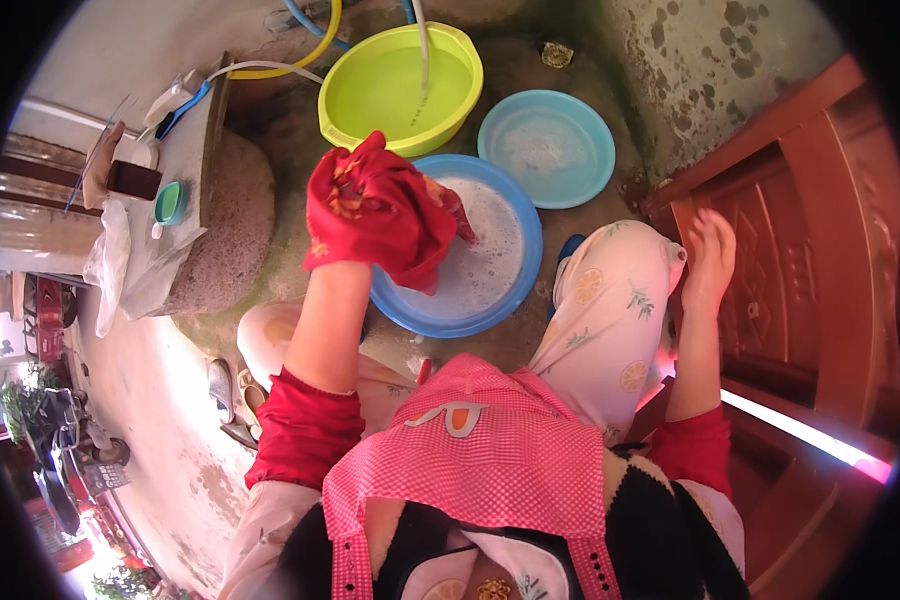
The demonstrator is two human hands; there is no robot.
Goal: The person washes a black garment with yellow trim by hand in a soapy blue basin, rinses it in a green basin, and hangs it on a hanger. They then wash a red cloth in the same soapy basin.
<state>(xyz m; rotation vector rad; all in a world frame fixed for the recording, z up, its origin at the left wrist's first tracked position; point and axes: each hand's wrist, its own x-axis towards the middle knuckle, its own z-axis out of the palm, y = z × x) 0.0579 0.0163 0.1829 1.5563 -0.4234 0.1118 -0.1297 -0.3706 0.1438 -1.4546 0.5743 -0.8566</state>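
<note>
My left hand is hidden inside or behind a bunched red cloth (379, 214) with yellow patterning; the forearm runs up into it. The cloth hangs over the left part of a blue plastic basin (529, 259), which holds sudsy water. My right hand (709, 259) is raised beside my right knee, in front of a reddish-brown wooden door, fingers up and nothing seen in it. A small white cylindrical object (676, 255) shows between that hand and the knee; I cannot tell whether they touch. A yellow-green basin (330, 97) with water and a light blue basin (607, 150) with suds stand beyond.
A pale hose (423, 45) runs into the yellow-green basin. At left, a stone slab (195, 157) bears a phone (133, 180), a small green bowl (170, 203), a blue-handled brush and a plastic bag (107, 255). Shoes (221, 386) lie on the floor. The wooden door (765, 300) is close at right.
</note>
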